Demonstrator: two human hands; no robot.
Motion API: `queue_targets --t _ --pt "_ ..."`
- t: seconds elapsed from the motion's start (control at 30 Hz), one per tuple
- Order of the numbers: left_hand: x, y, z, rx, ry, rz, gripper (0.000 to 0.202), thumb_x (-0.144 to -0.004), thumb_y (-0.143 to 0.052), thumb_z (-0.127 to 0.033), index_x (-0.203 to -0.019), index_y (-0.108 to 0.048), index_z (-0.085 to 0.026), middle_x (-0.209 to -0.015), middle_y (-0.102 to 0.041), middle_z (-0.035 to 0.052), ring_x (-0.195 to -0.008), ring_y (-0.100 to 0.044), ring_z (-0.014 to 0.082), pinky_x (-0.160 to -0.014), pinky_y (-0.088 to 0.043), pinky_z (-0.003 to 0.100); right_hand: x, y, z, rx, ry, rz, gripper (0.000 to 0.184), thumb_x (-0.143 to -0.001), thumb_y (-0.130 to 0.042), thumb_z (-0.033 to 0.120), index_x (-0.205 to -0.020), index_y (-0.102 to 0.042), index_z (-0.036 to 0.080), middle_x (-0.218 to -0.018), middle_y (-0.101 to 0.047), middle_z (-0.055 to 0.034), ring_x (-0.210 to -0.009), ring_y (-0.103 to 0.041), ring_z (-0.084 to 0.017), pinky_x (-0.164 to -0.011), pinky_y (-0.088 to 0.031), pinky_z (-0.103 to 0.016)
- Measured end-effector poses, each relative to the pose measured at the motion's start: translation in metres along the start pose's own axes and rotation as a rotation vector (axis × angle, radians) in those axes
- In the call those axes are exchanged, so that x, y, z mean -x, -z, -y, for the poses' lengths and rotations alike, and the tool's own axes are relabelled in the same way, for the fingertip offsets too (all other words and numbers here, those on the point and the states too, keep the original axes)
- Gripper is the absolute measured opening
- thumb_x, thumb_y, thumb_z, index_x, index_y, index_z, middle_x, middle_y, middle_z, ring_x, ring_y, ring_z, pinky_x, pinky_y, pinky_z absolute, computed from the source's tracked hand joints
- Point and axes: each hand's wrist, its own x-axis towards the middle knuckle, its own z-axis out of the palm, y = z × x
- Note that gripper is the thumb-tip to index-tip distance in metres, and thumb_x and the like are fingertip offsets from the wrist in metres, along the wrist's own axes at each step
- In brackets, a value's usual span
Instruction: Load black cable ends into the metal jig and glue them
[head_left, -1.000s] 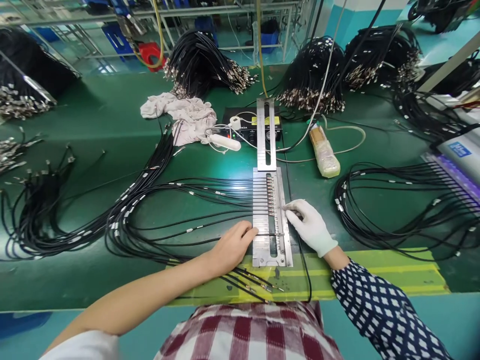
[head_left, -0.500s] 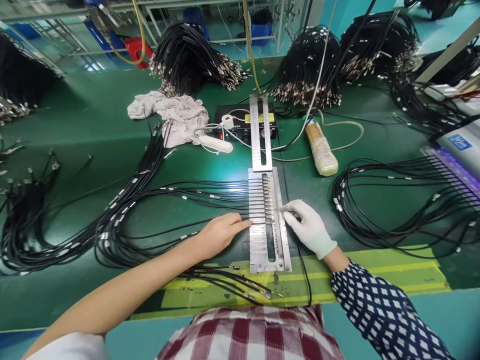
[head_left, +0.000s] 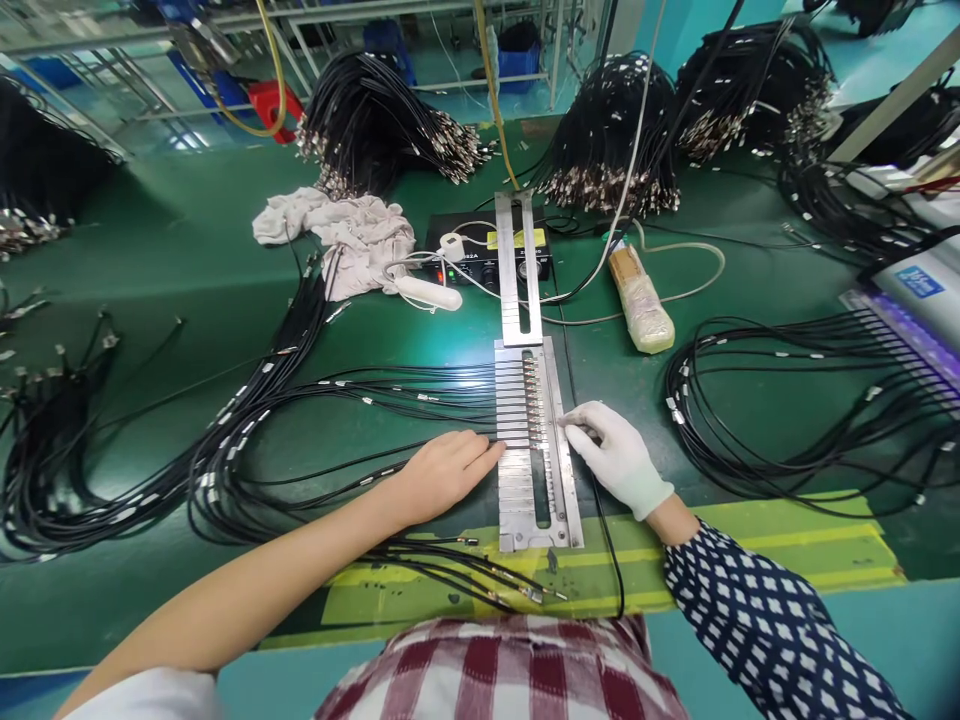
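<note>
- A checked garment [head_left: 499,665] shows at the near edge of the surface [head_left: 420,330].
- Yellow tape [head_left: 810,555] covers a near strip of the surface, and several loose cables [head_left: 491,568] lie over it, left of centre, tips pointing right.
- The left hand [head_left: 450,475] is bare and reaches in from the near left. Its forefinger meets a cable at the left edge of the metal jig; whether the fingers pinch that cable cannot be told.
- The right hand [head_left: 619,455] wears a white glove. Thumb and forefinger come close together at the jig's right edge; whether anything sits between them cannot be told.
- The jig [head_left: 516,490] lies between the hands. Black cables enter its far part from the left, side by side, with their metal ends [head_left: 533,400] in a row by the slot; the near grooves are bare.
- More black cable curves away to the left, with white tags along it.
- On the right, a cable coil [head_left: 679,400] runs to a silver machine [head_left: 919,283].
- A slotted plate [head_left: 508,270] stands at the jig's far end, in front of a black box [head_left: 480,270].
- Left of the box are a white stick [head_left: 429,292] and a crumpled cloth [head_left: 367,245]; right of it, a wrapped block [head_left: 646,310].
- Farthest on the surface, thick cable bundles [head_left: 375,110] are heaped left and right.
</note>
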Motion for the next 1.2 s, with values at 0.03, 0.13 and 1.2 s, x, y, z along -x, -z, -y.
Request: queue_targets --t 0.03,0.13,1.2 --pt "0.001 -0.001 -0.001 0.003 0.005 0.004 0.033 -0.100 -0.034 -0.012 -0.124 -0.056 -0.012 -0.093 -0.064 0.0101 -0.080 -0.059 0.0179 -0.073 -0.051 0.031 0.000 0.000 0.000 -0.001 0.005 -0.001 0.016 -0.095 -0.050 0.029 -0.096 -0.066 0.025 -0.097 -0.067 -0.0050 -0.090 -0.063 -0.022 -0.078 -0.052 -0.036" --pt "0.002 -0.006 -0.001 0.052 0.033 -0.028 0.035 -0.100 -0.032 -0.012 -0.124 -0.057 -0.015 -0.097 -0.065 0.0102 -0.081 -0.059 0.0173 -0.075 -0.052 0.030 0.000 0.000 -0.001 0.000 0.010 -0.003 0.016 -0.095 -0.050 0.030 -0.096 -0.066 0.025 -0.097 -0.067 -0.0051 -0.090 -0.064 -0.022 -0.078 -0.053 -0.036" --pt "-0.038 -0.021 -0.019 -0.025 0.084 0.083 0.032 -0.100 -0.040 -0.016 -0.127 -0.057 -0.020 -0.099 -0.060 0.0081 -0.090 -0.052 0.0214 -0.074 -0.039 0.033 -0.001 -0.005 -0.007 0.034 0.023 -0.044 0.016 -0.094 -0.053 0.030 -0.098 -0.067 0.025 -0.095 -0.067 -0.0024 -0.087 -0.063 -0.020 -0.078 -0.049 -0.033"
